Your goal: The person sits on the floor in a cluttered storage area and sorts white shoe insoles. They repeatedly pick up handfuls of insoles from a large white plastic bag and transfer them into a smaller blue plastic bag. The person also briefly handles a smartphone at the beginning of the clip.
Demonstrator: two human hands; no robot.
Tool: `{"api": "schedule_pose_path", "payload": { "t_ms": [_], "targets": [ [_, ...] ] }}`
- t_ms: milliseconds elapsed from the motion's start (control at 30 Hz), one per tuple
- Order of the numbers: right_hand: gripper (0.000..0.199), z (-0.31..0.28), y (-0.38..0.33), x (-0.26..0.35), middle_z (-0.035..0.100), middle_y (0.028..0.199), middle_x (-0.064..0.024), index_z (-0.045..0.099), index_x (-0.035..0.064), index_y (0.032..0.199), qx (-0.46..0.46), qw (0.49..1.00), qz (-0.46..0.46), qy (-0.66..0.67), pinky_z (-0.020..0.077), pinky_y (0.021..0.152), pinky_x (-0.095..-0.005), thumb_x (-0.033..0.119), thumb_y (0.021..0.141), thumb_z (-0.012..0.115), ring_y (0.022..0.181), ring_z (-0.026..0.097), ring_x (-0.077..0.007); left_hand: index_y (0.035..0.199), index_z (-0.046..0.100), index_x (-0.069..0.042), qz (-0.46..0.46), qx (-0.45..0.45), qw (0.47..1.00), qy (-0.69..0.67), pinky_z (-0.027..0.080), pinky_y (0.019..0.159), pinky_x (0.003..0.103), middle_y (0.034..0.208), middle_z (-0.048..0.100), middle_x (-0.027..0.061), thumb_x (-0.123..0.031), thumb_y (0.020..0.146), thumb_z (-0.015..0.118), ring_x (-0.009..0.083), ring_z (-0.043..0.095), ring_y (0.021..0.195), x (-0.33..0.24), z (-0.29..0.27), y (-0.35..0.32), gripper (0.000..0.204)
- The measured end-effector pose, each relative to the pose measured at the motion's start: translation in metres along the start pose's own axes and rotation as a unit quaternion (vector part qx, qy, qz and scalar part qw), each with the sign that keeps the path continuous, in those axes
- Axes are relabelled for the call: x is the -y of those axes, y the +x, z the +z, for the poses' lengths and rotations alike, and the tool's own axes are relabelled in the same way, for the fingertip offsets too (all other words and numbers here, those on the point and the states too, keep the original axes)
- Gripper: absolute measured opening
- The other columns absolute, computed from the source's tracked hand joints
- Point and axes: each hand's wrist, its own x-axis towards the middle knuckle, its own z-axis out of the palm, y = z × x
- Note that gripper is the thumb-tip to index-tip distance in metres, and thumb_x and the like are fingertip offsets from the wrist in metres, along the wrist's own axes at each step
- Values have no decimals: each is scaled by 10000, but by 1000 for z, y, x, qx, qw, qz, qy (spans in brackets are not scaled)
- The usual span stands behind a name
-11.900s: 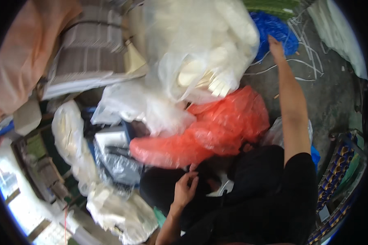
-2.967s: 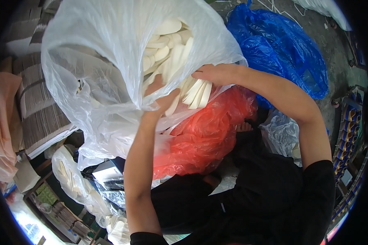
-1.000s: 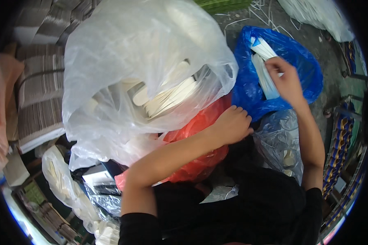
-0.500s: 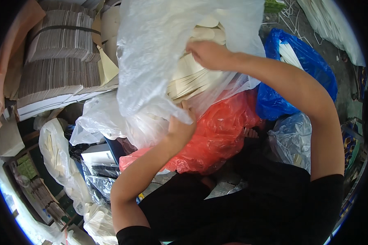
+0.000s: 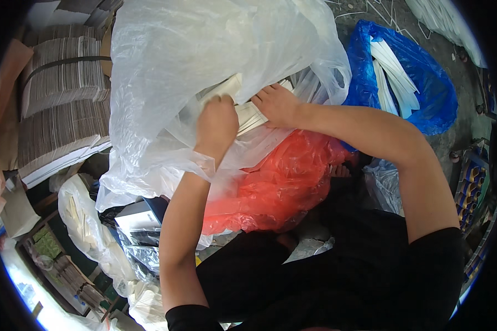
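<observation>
Both hands are inside the mouth of a large clear plastic bag [image 5: 204, 66] that rises in front of the person and fills the upper middle of the view. The left hand [image 5: 218, 124] is pushed in through the bag's opening, the film bunched around its wrist; its fingers are curled shut on a pale flat strip [image 5: 223, 88] that sticks up from the fist. The right hand [image 5: 276, 105] lies just beside it, palm down, fingers spread and pressed on a stack of white flat strips [image 5: 248, 116] inside the bag; whether it actually grips them cannot be told, since the fingertips are hidden behind the film and the strips.

Right below the clear bag, touching it, a crumpled red plastic bag [image 5: 281, 182] rests against the person's lap in black clothing. To the upper right, near the right forearm, an open blue plastic bag [image 5: 425, 94] holds several more white strips [image 5: 392, 77] standing at a slant. On the left, tied bundles of flattened cardboard [image 5: 61, 110] are stacked one on another. Lower left, a smaller clear bag of pale pieces [image 5: 85, 226] lies on the floor beside a grey box wrapped in film [image 5: 135, 218]. The bare grey floor [image 5: 464, 127] shows at the right edge.
</observation>
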Motion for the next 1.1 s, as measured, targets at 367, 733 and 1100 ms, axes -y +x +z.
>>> {"api": "schedule_pose_path", "payload": {
  "t_ms": [367,733,1100],
  "targets": [
    [625,0,-9,8,629,1118,-142,629,-17,1120,-9,992,64,110,417,1027,-396,375,675,825,1135,578,-298,1364,552,59,-66,139,980,-129,423,1103,446,1405,536,308,-391,822,803,419,526,1309,21,21,71,748],
    [280,19,-47,11,628,1091,-96,631,33,1089,-92,995,33,-14,425,980,-358,161,840,613,1080,589,-240,1501,466,-100,-31,121,992,-38,317,1184,522,1470,511,255,-352,835,761,403,463,1389,-5,69,49,771],
    [326,18,-53,13,628,1155,-103,619,30,1165,-80,995,53,-22,415,1027,-363,192,887,562,1139,577,-245,1365,526,29,107,99,988,-46,444,1076,490,1371,555,296,-282,834,782,459,536,1253,7,33,37,666]
  ]
}}
